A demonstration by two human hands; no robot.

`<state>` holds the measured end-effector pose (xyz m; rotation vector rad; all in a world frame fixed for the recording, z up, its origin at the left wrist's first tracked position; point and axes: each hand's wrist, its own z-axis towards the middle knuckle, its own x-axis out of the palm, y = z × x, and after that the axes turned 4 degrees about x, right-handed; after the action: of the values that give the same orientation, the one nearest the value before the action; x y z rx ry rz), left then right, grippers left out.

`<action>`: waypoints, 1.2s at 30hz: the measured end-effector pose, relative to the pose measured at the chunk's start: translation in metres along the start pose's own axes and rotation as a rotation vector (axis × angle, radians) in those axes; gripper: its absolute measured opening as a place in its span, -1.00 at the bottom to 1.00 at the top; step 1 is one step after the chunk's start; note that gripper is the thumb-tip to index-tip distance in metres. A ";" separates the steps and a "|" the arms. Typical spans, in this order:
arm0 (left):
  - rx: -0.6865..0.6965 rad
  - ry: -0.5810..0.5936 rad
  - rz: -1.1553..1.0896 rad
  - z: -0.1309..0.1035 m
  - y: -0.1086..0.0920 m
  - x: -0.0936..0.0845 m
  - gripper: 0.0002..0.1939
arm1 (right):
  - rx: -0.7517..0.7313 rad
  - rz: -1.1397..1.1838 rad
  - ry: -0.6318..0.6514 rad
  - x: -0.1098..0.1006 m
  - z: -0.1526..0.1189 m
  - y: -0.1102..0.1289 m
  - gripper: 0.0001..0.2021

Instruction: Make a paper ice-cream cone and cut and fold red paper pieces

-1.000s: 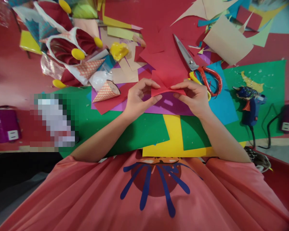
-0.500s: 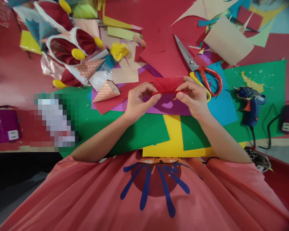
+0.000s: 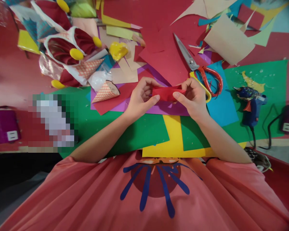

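A small folded piece of red paper (image 3: 167, 93) is held up between my two hands, above a purple sheet (image 3: 159, 110). My left hand (image 3: 144, 98) pinches its left end, thumb in front and fingers curled behind. At the right end, my right hand (image 3: 192, 96) grips it the same way, with the thumb across the front face. Just behind my right hand lie scissors (image 3: 192, 61) with red and yellow handles, their blades pointing away. A patterned paper cone (image 3: 107, 92) rests left of my left hand.
Paper cones with white rims and yellow discs (image 3: 62, 48) crowd the back left. On a green sheet at right sits a blue glue gun (image 3: 254, 109) with its cable. Beige paper (image 3: 228, 38) and scraps lie at the back right. Purple boxes (image 3: 4, 125) stand at both sides.
The red paper has turned so that a flat face now shows toward me, where before a thin edge and an upright flap showed. Both hands still hold its ends.
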<state>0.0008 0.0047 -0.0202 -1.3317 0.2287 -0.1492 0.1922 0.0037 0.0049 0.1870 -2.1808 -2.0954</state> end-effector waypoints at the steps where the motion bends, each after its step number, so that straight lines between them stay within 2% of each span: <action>1: 0.020 -0.006 0.000 0.000 0.001 0.000 -0.60 | 0.005 0.003 0.004 0.000 0.000 -0.001 -0.55; 8: 0.126 -0.038 0.037 0.002 -0.004 0.002 -0.75 | -0.003 -0.044 0.043 0.001 -0.003 0.001 -0.62; 13: 0.099 -0.029 0.074 0.003 -0.011 0.001 -0.78 | -0.020 -0.121 0.060 0.000 -0.003 0.005 -0.66; 20: 0.084 -0.020 0.103 0.003 -0.013 0.001 -0.77 | 0.036 -0.135 0.090 0.000 -0.002 0.006 -0.67; 29: 0.106 0.022 0.080 0.002 -0.013 0.002 -0.82 | 0.063 -0.149 0.208 0.000 -0.001 0.007 -0.64; 36: 0.022 0.025 0.026 0.004 -0.014 0.003 -0.77 | 0.093 -0.154 0.232 0.001 -0.002 0.009 -0.64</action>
<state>0.0053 0.0039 -0.0056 -1.3053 0.2647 -0.1461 0.1910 0.0019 0.0138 0.5928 -2.1851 -1.9326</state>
